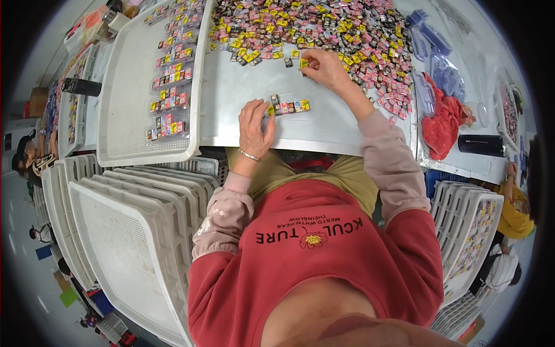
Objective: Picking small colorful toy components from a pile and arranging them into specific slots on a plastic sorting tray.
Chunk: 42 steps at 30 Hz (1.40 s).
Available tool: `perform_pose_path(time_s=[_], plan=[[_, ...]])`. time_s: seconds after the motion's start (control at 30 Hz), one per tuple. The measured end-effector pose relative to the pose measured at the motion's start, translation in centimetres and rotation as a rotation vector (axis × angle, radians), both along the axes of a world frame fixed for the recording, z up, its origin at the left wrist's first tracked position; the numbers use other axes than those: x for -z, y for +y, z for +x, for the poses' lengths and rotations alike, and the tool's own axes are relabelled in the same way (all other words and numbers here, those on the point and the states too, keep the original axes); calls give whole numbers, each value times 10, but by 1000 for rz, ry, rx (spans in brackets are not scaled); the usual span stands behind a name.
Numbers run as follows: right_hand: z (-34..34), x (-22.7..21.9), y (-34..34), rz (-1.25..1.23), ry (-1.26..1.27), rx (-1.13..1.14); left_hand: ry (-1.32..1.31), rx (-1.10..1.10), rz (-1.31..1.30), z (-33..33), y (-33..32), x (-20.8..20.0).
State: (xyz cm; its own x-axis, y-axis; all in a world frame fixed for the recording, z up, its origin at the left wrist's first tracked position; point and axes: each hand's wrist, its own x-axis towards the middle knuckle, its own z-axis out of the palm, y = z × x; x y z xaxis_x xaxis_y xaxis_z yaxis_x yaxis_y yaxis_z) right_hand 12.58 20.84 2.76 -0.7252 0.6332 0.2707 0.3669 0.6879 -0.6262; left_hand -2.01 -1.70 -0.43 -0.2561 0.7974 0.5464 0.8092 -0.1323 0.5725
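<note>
My left hand [254, 128] lies on the metal table [231, 124] with its fingers spread and the thumb apart. Its fingertips are at the left end of a clear plastic strip [292, 107] that bears a row of small square pieces in black, pink and yellow. Farther off and to the right, my right hand [325, 68] pinches a small yellow piece [304, 63] between thumb and fingertips, just above the table. Beside it lie a few loose pieces, one of them a black piece [288, 62]. Beyond spreads a large heap of the same small pieces [324, 29].
On the left, a white mesh tray [130, 87] holds several filled strips [171, 101]. White trays [115, 225] stand stacked below it. At right are a red cloth [442, 121], clear plastic packaging [445, 72] and a black cylinder [481, 144]. Other people work at both sides.
</note>
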Motion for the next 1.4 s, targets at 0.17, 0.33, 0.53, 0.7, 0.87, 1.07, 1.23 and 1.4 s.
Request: perform_pose_path(time_s=[0.17, 0.33, 0.53, 0.7, 0.87, 1.07, 1.23, 1.4], plan=[[3, -4, -40, -154, 115, -66, 109, 64, -24, -2, 1, -3], [-12, 14, -68, -15, -33, -183, 223, 141, -111, 6, 0, -9], [-15, 22, -77, 46, 76, -142, 241, 171, -160, 5, 1, -6], [-21, 23, -89, 57, 57, -30, 230, 166, -173, 5, 2, -8], [-26, 29, -92, 265, 62, 13, 229, 166, -171, 5, 2, -6], [-16, 30, -100, 359, 74, 4, 236, 147, -189, 7, 1, -8], [0, 33, -50, -154, 347, 31, 235, 143, -181, 6, 0, -4], [19, 4, -13, -146, 138, 121, 90, 68, -65, 3, -3, -1]])
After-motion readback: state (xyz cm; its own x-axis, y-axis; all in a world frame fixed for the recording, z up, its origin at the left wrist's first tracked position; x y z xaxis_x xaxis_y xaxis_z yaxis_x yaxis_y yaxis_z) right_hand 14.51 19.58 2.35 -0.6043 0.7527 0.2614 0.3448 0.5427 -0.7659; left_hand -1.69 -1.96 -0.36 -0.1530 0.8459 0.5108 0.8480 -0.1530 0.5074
